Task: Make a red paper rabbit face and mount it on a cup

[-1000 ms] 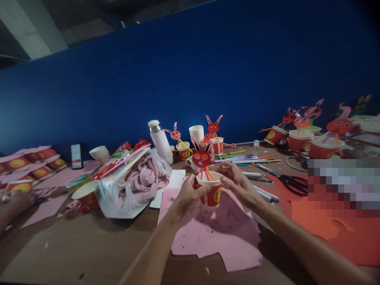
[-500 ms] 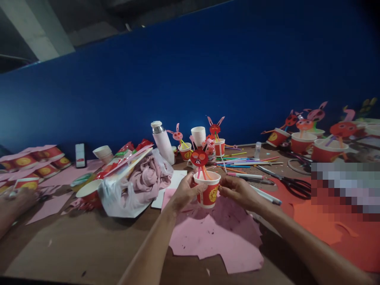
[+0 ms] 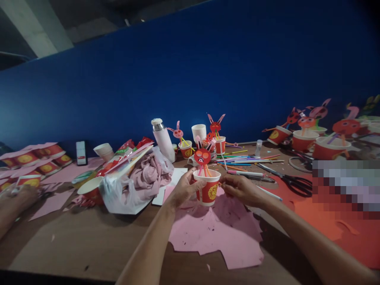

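Observation:
A red paper cup [image 3: 209,192] with a white rim and a gold emblem stands above the pink paper [image 3: 219,241]. My left hand [image 3: 185,190] grips its left side, thumb across the front. Out of the cup rises a red paper rabbit head [image 3: 202,156] with pink ears and a drawn face, on pink and orange pipe-cleaner stems. At the cup's right side my right hand [image 3: 239,189] is closed in a pinch, fingertips close to the wall. Whatever sits between those fingertips is too small to make out.
Behind lie pipe cleaners [image 3: 246,160], scissors [image 3: 292,183] and a marker [image 3: 246,173]. A thermos [image 3: 163,140] and a plastic bag [image 3: 118,196] with cloth stand left of centre. More rabbit cups [image 3: 305,140] are at right. At far left, another person's hand [image 3: 20,202] is beside red cups.
The rabbit head has shifted slightly right and tilts less toward the left. Both hands keep nearly the same place at the cup; the whole view has shifted a little.

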Demonstrator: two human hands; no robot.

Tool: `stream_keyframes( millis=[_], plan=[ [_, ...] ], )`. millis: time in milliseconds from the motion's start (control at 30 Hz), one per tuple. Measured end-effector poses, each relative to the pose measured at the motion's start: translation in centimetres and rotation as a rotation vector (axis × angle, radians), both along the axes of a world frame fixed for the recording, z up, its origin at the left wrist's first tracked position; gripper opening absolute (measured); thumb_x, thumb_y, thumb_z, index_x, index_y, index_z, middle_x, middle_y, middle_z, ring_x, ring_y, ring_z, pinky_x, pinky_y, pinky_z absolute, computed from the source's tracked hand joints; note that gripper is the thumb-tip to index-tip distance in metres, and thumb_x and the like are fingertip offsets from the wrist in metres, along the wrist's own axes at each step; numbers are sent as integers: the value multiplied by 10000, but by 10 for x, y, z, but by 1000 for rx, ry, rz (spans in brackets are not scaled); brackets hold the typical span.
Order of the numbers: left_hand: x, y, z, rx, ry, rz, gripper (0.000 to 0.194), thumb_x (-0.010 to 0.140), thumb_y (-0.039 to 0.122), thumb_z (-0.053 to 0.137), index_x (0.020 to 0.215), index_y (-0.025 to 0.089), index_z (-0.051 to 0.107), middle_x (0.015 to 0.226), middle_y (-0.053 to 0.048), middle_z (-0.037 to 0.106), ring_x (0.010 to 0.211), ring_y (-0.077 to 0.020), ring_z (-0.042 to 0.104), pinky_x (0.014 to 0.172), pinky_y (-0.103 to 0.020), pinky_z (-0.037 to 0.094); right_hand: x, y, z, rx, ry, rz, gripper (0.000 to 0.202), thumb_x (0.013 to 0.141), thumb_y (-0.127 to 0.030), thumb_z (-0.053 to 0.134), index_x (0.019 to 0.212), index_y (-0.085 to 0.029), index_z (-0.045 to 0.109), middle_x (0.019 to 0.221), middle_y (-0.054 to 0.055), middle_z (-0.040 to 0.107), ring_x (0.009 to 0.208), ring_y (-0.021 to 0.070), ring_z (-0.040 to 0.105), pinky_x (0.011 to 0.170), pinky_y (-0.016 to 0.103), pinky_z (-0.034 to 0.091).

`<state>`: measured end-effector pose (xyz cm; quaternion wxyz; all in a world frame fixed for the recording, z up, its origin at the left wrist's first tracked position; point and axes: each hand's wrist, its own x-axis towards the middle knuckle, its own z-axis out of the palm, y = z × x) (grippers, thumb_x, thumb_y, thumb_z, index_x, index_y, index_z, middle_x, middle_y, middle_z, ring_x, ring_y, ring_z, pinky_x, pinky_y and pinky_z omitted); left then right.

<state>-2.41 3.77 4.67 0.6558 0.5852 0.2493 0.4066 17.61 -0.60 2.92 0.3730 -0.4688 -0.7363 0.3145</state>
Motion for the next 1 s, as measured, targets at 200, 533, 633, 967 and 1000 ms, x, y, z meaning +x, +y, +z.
stream_keyframes(
  millis=[200, 533, 633, 967, 1000],
  plan=[
    [-3, 3, 0, -2, 14, -39, 576, 584, 276, 812, 1097, 145, 586, 1035, -123, 673, 981, -261, 617, 777, -282, 480, 2, 0, 0, 54, -80, -8, 260, 829, -196, 427, 982, -179, 637, 649, -2, 578, 557, 118, 522, 507, 221, 401],
    [-7, 7, -2, -18, 58, -130, 681, 593, 280, 818, 1188, 141, 517, 1114, -131, 642, 1049, -276, 582, 845, -320, 455, 6, -4, 10, 176, -252, -10, 309, 801, -139, 406, 954, -179, 671, 682, 17, 630, 549, 114, 497, 537, 224, 392],
    [-7, 7, -6, -23, 67, -144, 707, 596, 295, 819, 1210, 149, 499, 1143, -135, 628, 1057, -279, 579, 848, -324, 452, 6, -4, 10, 176, -296, -26, 289, 788, -144, 417, 930, -179, 667, 667, 16, 624, 545, 119, 494, 534, 228, 379],
    [-4, 7, -15, -53, 70, -206, 671, 627, 277, 803, 1204, 154, 485, 1097, -148, 638, 1000, -287, 612, 861, -384, 448, 3, -3, 2, 184, -340, -54, 344, 698, -112, 438, 992, -192, 597, 693, 2, 623, 602, 136, 524, 559, 223, 377],
    [-4, 8, -17, -56, 67, -213, 666, 628, 284, 801, 1199, 156, 484, 1086, -148, 642, 992, -288, 615, 865, -398, 448, 2, -3, 2, 196, -336, -52, 356, 686, -105, 435, 992, -193, 595, 690, -1, 621, 603, 137, 525, 566, 224, 380]
  ],
)
